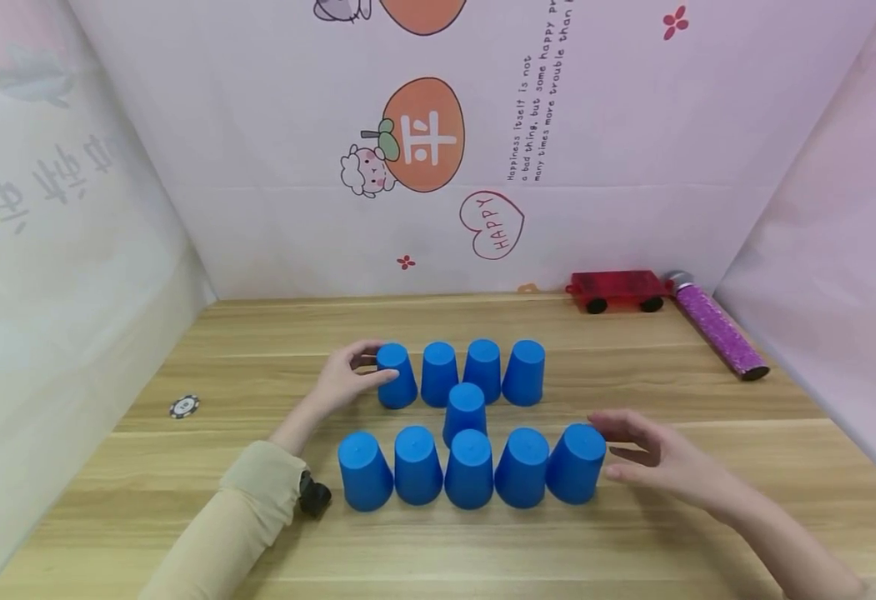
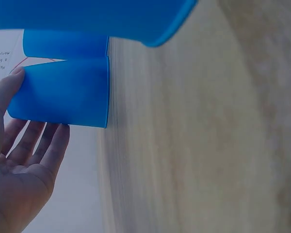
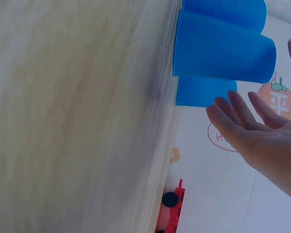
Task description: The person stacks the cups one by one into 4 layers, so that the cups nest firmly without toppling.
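Several blue cups stand upside down on a wooden table. At the left end of the back row, my left hand (image 1: 345,377) holds a blue cup (image 1: 397,379), thumb on its near side and fingers along its outer side. The left wrist view shows this cup (image 2: 63,92) between thumb and fingertips. My right hand (image 1: 651,458) is beside the right-end cup (image 1: 577,465) of the front row, fingers spread and holding nothing. In the right wrist view its fingers (image 3: 242,114) are apart from the nearest cup (image 3: 223,48). A single cup (image 1: 465,412) stands between the rows.
A red toy cart (image 1: 621,287) and a hammer with a glittery purple handle (image 1: 718,329) lie at the back right. To the left is a poker chip (image 1: 184,407). Printed white walls (image 1: 272,242) enclose the table (image 1: 257,350) at the back and sides.
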`<action>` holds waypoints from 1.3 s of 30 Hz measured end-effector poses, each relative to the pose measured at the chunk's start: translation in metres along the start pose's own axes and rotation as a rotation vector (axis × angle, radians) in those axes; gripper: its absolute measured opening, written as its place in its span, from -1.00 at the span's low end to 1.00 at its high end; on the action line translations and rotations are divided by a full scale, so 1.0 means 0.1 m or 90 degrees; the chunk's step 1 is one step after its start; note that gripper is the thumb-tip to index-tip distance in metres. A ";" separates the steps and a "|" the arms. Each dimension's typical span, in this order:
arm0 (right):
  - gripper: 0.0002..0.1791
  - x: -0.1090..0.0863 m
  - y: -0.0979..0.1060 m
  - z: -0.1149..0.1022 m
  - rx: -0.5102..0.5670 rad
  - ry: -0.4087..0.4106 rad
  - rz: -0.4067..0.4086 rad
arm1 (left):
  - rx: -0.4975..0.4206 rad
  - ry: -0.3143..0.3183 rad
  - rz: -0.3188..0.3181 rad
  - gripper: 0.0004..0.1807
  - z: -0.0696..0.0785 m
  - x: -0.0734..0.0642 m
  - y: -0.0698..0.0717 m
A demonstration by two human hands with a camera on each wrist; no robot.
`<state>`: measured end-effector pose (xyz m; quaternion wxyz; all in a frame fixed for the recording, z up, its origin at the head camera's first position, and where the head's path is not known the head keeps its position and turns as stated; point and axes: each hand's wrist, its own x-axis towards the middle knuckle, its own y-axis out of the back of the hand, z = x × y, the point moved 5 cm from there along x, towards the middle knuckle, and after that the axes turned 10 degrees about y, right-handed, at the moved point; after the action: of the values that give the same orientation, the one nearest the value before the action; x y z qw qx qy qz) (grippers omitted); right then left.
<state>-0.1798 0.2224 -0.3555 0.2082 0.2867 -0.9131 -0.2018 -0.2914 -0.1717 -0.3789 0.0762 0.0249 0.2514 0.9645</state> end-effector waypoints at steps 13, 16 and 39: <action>-0.47 0.07 -0.06 -0.03 -0.019 -0.023 -0.006 | 0.005 0.008 -0.008 -0.43 0.02 0.00 -0.03; -0.47 0.08 -0.07 -0.04 -0.023 -0.020 -0.015 | 0.004 0.010 -0.007 -0.43 0.02 0.00 -0.03; -0.56 0.13 -0.13 -0.01 -0.038 0.027 -0.020 | 0.009 0.001 -0.012 -0.40 0.03 -0.01 -0.05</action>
<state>-0.1829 0.2045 -0.3575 0.2325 0.2989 -0.8975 -0.2260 -0.2895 -0.1657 -0.3785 0.0852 0.0223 0.2589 0.9619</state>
